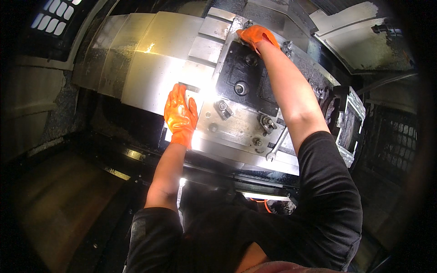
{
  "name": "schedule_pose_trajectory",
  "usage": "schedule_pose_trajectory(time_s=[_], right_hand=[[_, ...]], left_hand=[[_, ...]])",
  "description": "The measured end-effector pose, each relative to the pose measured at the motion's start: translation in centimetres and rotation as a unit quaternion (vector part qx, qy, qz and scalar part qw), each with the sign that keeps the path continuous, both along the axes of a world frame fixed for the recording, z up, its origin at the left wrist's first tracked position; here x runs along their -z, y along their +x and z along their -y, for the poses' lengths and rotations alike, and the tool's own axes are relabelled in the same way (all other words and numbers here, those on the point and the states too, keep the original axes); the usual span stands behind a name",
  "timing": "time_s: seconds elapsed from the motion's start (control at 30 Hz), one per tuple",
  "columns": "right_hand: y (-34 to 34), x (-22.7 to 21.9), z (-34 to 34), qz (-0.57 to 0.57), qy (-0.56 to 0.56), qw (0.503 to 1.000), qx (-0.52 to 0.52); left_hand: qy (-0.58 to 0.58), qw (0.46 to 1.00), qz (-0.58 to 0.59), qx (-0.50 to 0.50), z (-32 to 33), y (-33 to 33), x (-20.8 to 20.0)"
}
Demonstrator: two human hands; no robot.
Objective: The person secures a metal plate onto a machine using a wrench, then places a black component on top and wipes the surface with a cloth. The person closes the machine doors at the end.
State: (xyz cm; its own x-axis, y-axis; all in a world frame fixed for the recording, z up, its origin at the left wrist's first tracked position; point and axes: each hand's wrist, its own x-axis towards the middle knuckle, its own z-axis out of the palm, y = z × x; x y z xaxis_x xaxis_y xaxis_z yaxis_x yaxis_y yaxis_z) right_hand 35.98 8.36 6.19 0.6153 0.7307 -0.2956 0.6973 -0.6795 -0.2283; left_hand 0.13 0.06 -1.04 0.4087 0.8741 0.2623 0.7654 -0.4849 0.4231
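Note:
Both of my hands wear orange rubber gloves. My left hand (180,113) lies flat on the bright metal at the near left edge of the machine table (236,125), fingers stretched out and thumb apart. At the far side, my right hand (257,36) reaches past a dark rectangular plate (232,70) to its far corner. Its fingers are curled down there, and what they grip is hidden under the glove. A round hole with a metal rim (241,88) sits in the plate. Clamps with bolts (223,109) stand along the plate's near side.
An open-ended wrench (273,152) lies on the table's near right part, close to another clamp (267,123). Overlapping metal way covers (154,59) stretch to the left. A metal-framed fixture (350,123) stands at the right, and dark enclosure walls surround the table.

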Motion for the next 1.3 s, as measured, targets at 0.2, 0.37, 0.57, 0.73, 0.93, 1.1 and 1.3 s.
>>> schedule_pose_trajectory(time_s=[0.2, 0.37, 0.57, 0.73, 0.93, 1.1, 1.3], right_hand=[[0.2, 0.4, -0.1, -0.023, -0.018, 0.999, 0.025], [0.2, 0.8, 0.1, -0.007, -0.008, 1.0, 0.015], [0.2, -0.3, -0.1, 0.012, -0.019, 1.0, -0.018], [-1.2, -3.1, 0.7, 0.075, 0.013, 0.995, -0.066], [-1.8, -4.7, 0.9, 0.115, -0.048, 0.982, -0.142], [-1.6, -4.6, 1.3, 0.042, -0.025, 0.994, -0.102], [-2.0, -6.5, 1.6, 0.203, -0.104, 0.918, -0.325]], left_hand=[[-0.011, 1.0, 0.0, -0.002, 0.0, 0.0, 0.0], [-0.007, 1.0, 0.0, -0.003, 0.0, -0.1, 0.0], [-0.016, 1.0, 0.001, 0.002, 0.0, 0.0, -0.5], [0.0, 1.0, -0.013, 0.004, 0.0, 0.0, -0.3], [-0.002, 1.0, -0.005, 0.003, 0.0, 0.0, -0.6], [-0.011, 1.0, 0.011, 0.006, 0.0, 0.0, -0.7], [-0.015, 1.0, 0.013, 0.002, 0.1, -0.1, -0.7]])
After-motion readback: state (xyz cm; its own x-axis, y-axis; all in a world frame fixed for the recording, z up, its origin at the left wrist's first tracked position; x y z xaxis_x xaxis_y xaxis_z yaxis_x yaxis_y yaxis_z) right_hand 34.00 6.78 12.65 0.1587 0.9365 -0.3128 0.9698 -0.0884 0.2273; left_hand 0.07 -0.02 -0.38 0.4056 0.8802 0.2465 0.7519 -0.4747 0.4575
